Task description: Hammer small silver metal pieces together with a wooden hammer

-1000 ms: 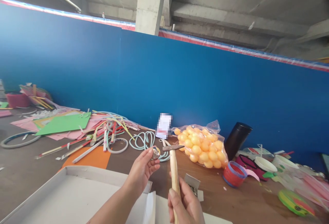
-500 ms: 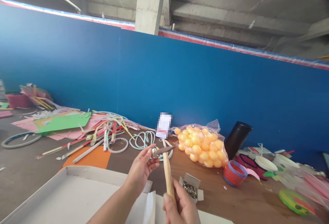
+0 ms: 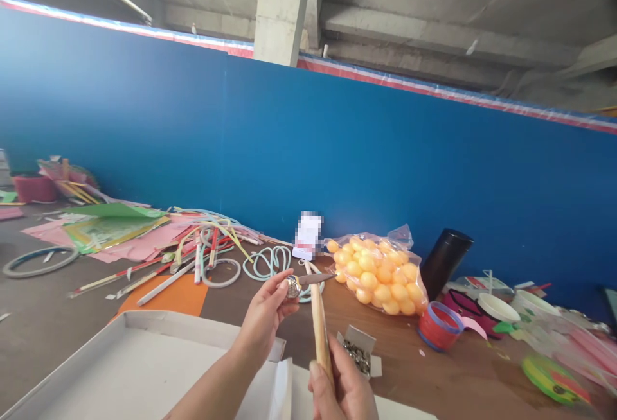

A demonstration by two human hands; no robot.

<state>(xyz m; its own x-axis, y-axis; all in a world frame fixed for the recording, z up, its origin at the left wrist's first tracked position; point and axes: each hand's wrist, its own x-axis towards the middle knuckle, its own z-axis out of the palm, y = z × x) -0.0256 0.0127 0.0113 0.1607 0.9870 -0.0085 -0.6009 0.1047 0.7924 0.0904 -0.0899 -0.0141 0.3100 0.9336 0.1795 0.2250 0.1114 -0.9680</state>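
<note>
My right hand (image 3: 344, 385) is wrapped round the pale wooden handle of a hammer (image 3: 319, 327), held upright with its dark metal head at the top. One end of that head tapers to a point on the right. At the blunt left end, my left hand (image 3: 265, 311) pinches a small shiny silver, crumpled-looking piece (image 3: 292, 287). It seems to touch the head, though the exact contact is too small to make out. Beside my right hand stands a small open carton (image 3: 371, 341) holding many little metal pieces.
A white shallow box (image 3: 159, 320) lies at front left. Beyond are an orange sheet (image 3: 168, 295), coiled tubing (image 3: 267, 262) and a green sheet (image 3: 116, 210). To the right are a bag of orange balls (image 3: 380, 272), a black cylinder (image 3: 448, 259) and a red tub (image 3: 439, 327).
The hammer has shifted slightly to the right, its head moving with it. My left hand has barely moved. At the left, the green sheet's near edge has lifted, uncovering a yellow-edged sheet.
</note>
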